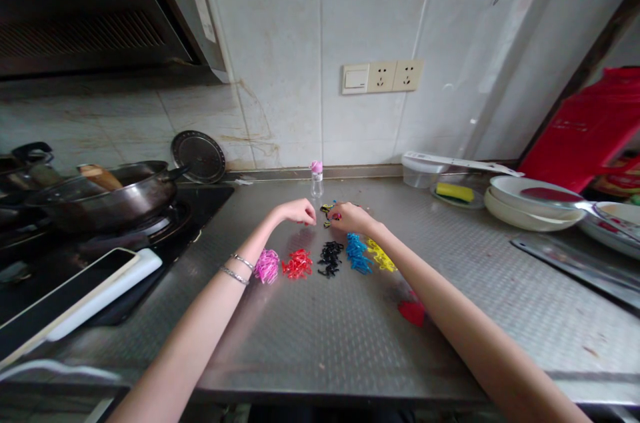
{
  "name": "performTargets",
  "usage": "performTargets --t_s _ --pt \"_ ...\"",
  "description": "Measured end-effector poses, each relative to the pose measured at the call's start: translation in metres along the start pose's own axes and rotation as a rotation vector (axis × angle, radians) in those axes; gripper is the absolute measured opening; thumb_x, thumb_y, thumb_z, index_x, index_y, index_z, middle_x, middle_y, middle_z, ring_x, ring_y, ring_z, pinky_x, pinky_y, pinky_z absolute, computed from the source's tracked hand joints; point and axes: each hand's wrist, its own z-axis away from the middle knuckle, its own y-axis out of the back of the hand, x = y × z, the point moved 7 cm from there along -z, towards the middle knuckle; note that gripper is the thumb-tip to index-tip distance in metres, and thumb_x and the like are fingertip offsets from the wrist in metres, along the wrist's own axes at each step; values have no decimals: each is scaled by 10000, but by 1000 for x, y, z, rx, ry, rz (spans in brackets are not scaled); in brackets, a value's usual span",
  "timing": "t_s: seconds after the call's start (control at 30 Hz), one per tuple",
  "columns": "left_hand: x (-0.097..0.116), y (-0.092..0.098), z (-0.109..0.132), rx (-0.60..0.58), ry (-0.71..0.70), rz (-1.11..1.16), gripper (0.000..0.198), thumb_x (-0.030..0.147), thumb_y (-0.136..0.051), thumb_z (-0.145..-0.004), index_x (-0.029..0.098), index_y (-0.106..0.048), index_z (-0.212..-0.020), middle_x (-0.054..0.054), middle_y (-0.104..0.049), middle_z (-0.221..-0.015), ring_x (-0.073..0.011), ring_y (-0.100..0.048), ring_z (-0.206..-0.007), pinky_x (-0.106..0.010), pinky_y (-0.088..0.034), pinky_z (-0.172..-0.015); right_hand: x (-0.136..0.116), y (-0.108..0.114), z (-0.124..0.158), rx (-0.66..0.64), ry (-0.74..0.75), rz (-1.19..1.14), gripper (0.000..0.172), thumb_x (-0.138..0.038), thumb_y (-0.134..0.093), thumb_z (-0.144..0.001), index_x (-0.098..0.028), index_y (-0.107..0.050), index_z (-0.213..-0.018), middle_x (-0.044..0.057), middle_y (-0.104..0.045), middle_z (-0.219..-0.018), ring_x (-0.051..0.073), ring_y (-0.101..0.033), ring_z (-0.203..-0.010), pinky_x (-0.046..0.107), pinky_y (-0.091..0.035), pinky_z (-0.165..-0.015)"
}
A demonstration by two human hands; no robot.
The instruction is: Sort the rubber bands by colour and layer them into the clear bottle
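My left hand (299, 211) hangs just above the steel counter with its fingers curled together; whatever they may hold is hidden. To its right, my right hand (351, 217) reaches down over a small mixed heap (326, 208) of yellow, black and blue pieces. Its fingers are bent and pressed in, with their tips partly hidden. Nearer to me lie separate piles of small bands, perhaps hair elastics: pink bands (267, 266), red bands (297, 264), black bands (331, 258), blue bands (359, 253) and yellow bands (381, 255). The right forearm partly covers the yellow pile.
Behind the hands stands a small clear bottle (317, 181) with a pink cap. A red piece (412, 313) lies beside my right forearm. Left are a pan (107, 199) and a phone (65, 296); right are bowls (525, 209), a knife (575, 269) and a yellow sponge (455, 193).
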Motion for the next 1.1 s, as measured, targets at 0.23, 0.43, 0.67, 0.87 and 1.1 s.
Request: performTargets --t_s 0.23,0.43,0.67,0.87,1.1 --pt "-12 -8 -11 26 -35 22 175 209 -562 -598 103 -661 -695 -1 -569 -534 -83 -437 -471 -193 -286 -453 -6 -5 -1 -10 44 63 242 -258 -487 -743 -240 -653 -918 43 -640 -941 164 -580 -838 202 -398 -706" --pt "-12 -10 -12 28 -26 26 171 210 -562 -614 97 -663 -694 -9 -584 -536 -87 -463 -475 -195 -313 -475 -3 -7 -2 -13 61 43 228 -221 -471 -749 -218 -669 -863 48 -643 -923 152 -580 -840 202 -392 -748" --pt "-15 -12 -14 36 -18 30 160 211 -552 -623 97 -651 -677 -1 -567 -521 -82 -450 -453 -196 -309 -459 0 -5 -1 10 58 1 218 -217 -467 -765 -206 -677 -821 51 -651 -904 147 -576 -845 206 -390 -778" --pt "-15 -12 -11 33 13 56 148 220 -560 -622 107 -645 -666 5 -558 -512 -82 -453 -447 -198 -315 -455 1 -7 -2 23 55 -38 207 -178 -473 -744 -194 -676 -786 48 -658 -874 137 -583 -791 194 -395 -739" --pt "-20 -16 -9 -9 101 84 205 262 -562 -643 121 -636 -771 8 -554 -543 -64 -417 -403 -184 -253 -387 11 11 0 115 15 -121 190 -230 -505 -743 -193 -685 -788 37 -656 -819 124 -573 -719 182 -391 -651"
